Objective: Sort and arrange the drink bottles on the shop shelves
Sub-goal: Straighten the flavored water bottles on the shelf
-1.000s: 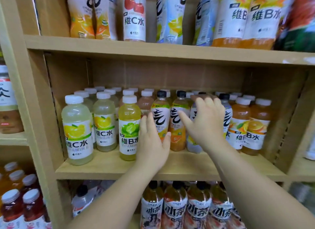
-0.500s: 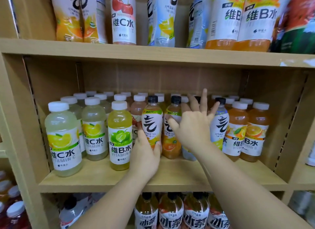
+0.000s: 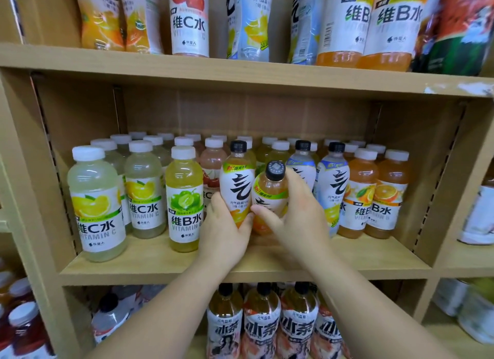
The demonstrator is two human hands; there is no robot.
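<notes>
The right hand [image 3: 302, 219], splayed earlier, is now tilting an orange bottle [image 3: 270, 190] in its grip. The left hand [image 3: 224, 233] is gripping its upright neighbour [image 3: 236, 182].

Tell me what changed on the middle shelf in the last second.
The right hand, open before, now grips the tilted orange bottle, tipping it forward. The left hand now curls round the upright orange bottle beside it. The white-capped bottles stayed in place.
</notes>
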